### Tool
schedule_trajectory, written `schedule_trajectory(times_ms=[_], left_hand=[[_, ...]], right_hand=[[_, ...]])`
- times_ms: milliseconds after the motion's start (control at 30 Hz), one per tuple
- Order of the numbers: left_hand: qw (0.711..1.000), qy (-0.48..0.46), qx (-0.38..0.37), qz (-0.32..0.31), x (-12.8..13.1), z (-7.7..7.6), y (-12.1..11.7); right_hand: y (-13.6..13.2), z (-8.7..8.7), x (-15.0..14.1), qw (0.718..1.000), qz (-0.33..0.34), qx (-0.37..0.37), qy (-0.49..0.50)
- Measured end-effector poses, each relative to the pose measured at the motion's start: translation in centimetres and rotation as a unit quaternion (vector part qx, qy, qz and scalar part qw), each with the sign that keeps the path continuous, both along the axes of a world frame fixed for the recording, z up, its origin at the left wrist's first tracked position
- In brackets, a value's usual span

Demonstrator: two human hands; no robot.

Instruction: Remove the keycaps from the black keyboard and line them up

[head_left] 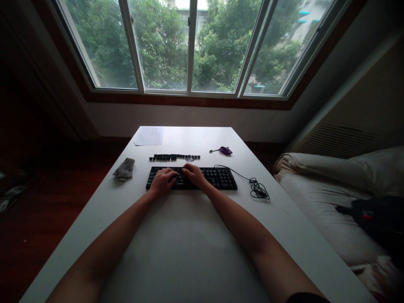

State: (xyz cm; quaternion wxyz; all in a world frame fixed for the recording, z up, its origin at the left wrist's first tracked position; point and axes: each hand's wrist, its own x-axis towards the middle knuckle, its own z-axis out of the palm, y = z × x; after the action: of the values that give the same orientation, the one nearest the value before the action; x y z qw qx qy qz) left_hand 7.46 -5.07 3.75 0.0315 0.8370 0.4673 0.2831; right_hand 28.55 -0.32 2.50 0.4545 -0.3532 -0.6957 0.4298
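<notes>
A black keyboard [217, 176] lies across the white table in front of me. My left hand [162, 180] rests on its left part, palm down, with the fingers stretched out over the keys and the thumb apart from them. My right hand [195, 174] is over the middle of the keyboard, its thumb and fingers closed in a pinch close to the keys. Whatever they hold, if anything, is too small to make out. Behind the keyboard, loose black keycaps [166, 157] stand in rows. A small clear, shiny item [190, 159] lies by them, just beyond my right hand.
A crumpled grey cloth [124, 169] lies left of the keyboard. Paper sheets [150, 136] are at the table's far left corner. A purple item with a brush-like handle [225, 150] lies at the back right. The coiled black cable [259, 189] lies to the right.
</notes>
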Motion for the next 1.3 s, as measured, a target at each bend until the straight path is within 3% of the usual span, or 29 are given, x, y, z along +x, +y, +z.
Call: schedule_trajectory(times_ms=[1300], left_hand=[[1.0,0.011,-0.002,0.004,0.08,0.21,-0.15]], right_hand=[[-0.54,0.62,-0.12,0.999,-0.019,0.014,-0.046]])
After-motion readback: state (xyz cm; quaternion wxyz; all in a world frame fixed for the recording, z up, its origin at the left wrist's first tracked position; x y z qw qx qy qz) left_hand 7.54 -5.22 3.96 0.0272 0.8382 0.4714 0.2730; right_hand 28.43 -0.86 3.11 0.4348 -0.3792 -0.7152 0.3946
